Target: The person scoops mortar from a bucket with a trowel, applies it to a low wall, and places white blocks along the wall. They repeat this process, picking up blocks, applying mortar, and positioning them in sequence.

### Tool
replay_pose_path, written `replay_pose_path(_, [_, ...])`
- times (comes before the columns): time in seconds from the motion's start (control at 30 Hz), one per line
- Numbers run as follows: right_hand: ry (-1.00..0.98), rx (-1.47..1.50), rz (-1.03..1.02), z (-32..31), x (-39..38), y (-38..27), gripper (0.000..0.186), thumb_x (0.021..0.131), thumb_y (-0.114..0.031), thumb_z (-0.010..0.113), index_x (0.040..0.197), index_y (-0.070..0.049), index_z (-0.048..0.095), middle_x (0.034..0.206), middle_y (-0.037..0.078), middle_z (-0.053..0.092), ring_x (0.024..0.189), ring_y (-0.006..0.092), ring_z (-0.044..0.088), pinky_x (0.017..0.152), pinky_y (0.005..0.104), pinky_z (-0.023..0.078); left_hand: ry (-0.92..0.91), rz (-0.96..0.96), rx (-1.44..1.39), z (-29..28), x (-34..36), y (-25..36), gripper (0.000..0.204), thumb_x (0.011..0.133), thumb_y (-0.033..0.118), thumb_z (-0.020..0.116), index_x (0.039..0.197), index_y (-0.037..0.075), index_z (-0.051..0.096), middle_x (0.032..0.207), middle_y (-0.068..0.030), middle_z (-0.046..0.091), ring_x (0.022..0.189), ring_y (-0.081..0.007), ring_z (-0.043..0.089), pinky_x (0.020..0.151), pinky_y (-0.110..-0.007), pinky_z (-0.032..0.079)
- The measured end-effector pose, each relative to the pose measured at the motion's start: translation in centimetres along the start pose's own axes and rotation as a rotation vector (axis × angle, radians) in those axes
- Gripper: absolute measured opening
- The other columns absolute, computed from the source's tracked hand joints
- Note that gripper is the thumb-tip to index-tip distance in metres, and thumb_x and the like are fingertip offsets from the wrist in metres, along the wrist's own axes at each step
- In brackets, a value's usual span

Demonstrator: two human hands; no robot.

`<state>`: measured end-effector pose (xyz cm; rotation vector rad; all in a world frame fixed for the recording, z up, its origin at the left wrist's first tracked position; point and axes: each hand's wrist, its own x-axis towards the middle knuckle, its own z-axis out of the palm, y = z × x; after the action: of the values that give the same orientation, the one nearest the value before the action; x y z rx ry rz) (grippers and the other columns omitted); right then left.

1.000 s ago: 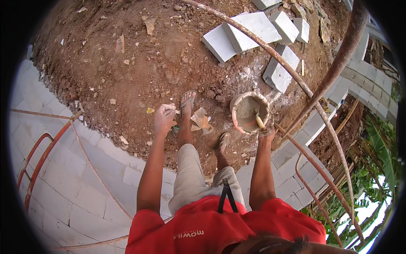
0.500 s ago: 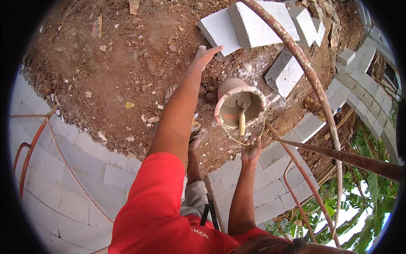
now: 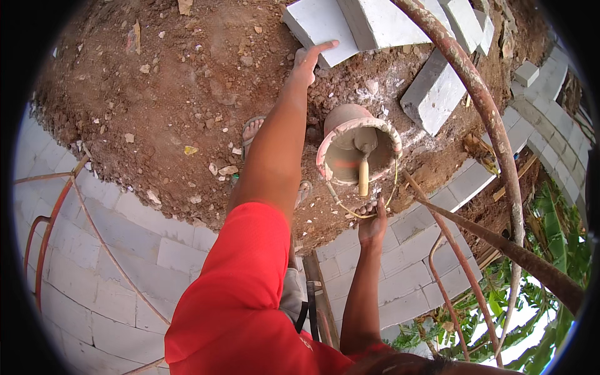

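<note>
Holds the wire handle [image 3: 338, 201] of the mortar bucket [image 3: 344, 117] in the right hand [image 3: 373, 225], on the near side of the bucket, with the fingers curled round the wire. Has the bucket tilted, mouth toward the body; cannot tell resting from hanging. Shows a trowel [image 3: 364, 178] inside the bucket, blade against gray mortar [image 3: 353, 135], wooden grip jutting across the near rim.

Holds the left hand [image 3: 308, 62] out beyond the bucket and to its left, at the near corner of a pale gray building block [image 3: 320, 28]. Has these fingers released, one stretched over the end of that block; cannot tell touching from hovering.

Past the bucket, a second block [image 3: 390, 25] right against the first; beyond and right of the bucket, a lone block [image 3: 432, 92] on brown soil [image 3: 156, 94]. Right of the bucket, a curved rusty pole [image 3: 481, 103]; on its near right, gray blockwork [image 3: 400, 262]. Stands in sandals [image 3: 253, 128] left of the bucket.
</note>
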<state>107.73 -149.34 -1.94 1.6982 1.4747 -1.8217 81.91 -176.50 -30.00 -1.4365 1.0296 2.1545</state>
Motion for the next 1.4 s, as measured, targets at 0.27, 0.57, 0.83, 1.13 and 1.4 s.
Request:
replay_pose_path(0.27, [-0.064,0.024,0.035,0.6,0.8,-0.8,0.031,0.111,-0.033,0.051,0.091,-0.01,0.057,0.072,0.003,0.056,0.066,0.019,0.056,0.069,0.0368,0.052,0.099,0.021,-0.138,4.1,-7.7,7.6,0.107,0.055,0.028,0.097,0.138,-0.011,0.041,0.133,-0.025,0.054,0.127,-0.0321,0.053,0.109,-0.045,0.043])
replay_pose_path(0.57, [-0.092,0.167,0.077,-0.3,0.3,-0.3,0.024,0.109,-0.029,0.054,0.098,-0.008,0.06,0.074,0.002,0.058,0.076,0.0196,0.06,0.077,0.0381,0.055,0.467,0.229,-0.059,-1.4,-19.1,9.6,0.104,0.052,0.015,0.096,0.129,-0.013,0.031,0.121,-0.024,0.054,0.107,-0.0345,0.062,0.099,-0.044,0.053])
replay_pose_path(0.83, [-0.14,0.336,0.082,-2.2,-0.1,1.0,0.018,0.106,-0.027,0.057,0.098,-0.01,0.058,0.077,0.002,0.057,0.074,0.0216,0.06,0.083,0.043,0.057,0.762,0.32,0.371,-14.2,-31.3,8.9,0.102,0.058,0.03,0.09,0.134,-0.012,0.037,0.126,-0.0249,0.047,0.12,-0.0382,0.051,0.108,-0.046,0.045])
replay_pose_path(1.13, [0.073,0.498,0.079,-17.2,-9.1,3.5,0.023,0.098,-0.035,0.07,0.094,-0.014,0.062,0.069,-0.002,0.052,0.058,0.0136,0.054,0.062,0.0343,0.055,0.981,0.221,1.559,-25.1,-45.4,7.2,0.077,0.056,0.038,0.083,0.118,-0.002,0.06,0.119,-0.0155,0.063,0.113,-0.0336,0.06,0.094,-0.05,0.05])
replay_pose_path(1.4, [0.266,0.761,0.222,-28.5,-13.9,13.5,0.027,0.094,-0.036,0.075,0.094,-0.012,0.062,0.07,-0.001,0.052,0.061,0.0141,0.055,0.059,0.0312,0.051,0.771,0.617,2.121,-13.9,-53.7,-2.7,0.102,0.047,0.042,0.093,0.128,-0.002,0.049,0.125,-0.0202,0.056,0.123,-0.0393,0.053,0.099,-0.056,0.046])
